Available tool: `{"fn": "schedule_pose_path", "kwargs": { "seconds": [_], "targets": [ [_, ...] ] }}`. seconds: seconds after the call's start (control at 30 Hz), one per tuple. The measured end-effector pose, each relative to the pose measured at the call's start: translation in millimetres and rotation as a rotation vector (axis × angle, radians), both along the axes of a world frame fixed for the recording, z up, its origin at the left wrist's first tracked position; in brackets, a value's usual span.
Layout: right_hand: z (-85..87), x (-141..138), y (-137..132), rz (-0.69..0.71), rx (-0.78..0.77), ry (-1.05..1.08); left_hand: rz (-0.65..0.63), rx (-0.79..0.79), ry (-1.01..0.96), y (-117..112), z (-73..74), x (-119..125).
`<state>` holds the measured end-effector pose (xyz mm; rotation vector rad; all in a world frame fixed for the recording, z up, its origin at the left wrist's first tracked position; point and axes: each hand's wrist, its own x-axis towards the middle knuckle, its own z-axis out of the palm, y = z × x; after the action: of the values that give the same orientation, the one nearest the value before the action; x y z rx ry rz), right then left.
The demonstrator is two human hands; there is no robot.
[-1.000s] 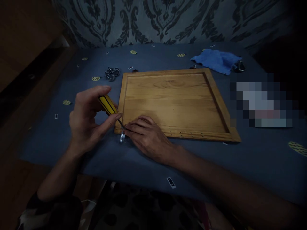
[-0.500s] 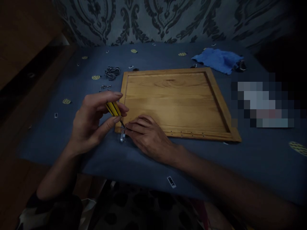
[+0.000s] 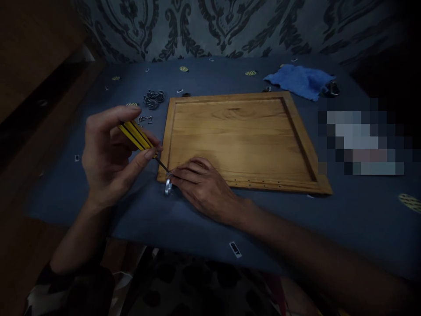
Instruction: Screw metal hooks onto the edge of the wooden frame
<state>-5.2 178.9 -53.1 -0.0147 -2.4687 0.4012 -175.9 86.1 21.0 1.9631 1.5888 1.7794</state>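
Screwdriver point(image 3: 136, 136) in left hand point(image 3: 108, 153), right hand point(image 3: 204, 186) on metal hook point(image 3: 168, 187)

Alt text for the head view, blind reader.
A left hand holds a yellow-and-black screwdriver, its tip at the near left corner of a wooden tray, where the right hand pinches a metal fitting. The tray lies on a blue tablecloth, with a blue rag and a pile of metal hooks beyond it.

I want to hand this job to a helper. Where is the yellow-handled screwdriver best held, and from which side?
Probably the yellow handle of the screwdriver, from the left, as the left hand does: it is the thick part, tilted up and away from the wooden panel. The thin shaft slants down to the metal hook held by the right hand, leaving no room there.
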Motion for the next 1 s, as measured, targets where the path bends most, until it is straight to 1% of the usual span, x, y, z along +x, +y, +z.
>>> {"fn": "schedule_pose_path", "kwargs": {
  "seconds": [0.1,0.3,0.47,0.63,0.8,1.0],
  "targets": [
    [-0.4,0.0,-0.1,-0.009,-0.002,-0.003,0.006,-0.012,0.027,0.6,-1.9,-1.2],
    [-1.6,-0.6,0.5,-0.001,-0.008,-0.009,-0.044,0.013,0.034,1.8,-4.3,-1.5],
    [-1.9,-0.8,0.3,0.0,-0.016,-0.03,-0.04,-0.035,0.027,1.2,-3.6,0.9],
    [-2.8,-1.7,0.5,-0.002,-0.007,-0.002,-0.056,-0.025,0.022,2.0,-4.3,1.0],
    [-3.2,-1.3,0.6,0.006,-0.02,-0.011,-0.03,-0.053,0.045,1.6,-3.8,-0.1],
    [-2.6,-0.8,0.6,0.008,-0.02,-0.012,-0.042,-0.041,0.024,1.4,-5.9,-0.6]
  ]
}}
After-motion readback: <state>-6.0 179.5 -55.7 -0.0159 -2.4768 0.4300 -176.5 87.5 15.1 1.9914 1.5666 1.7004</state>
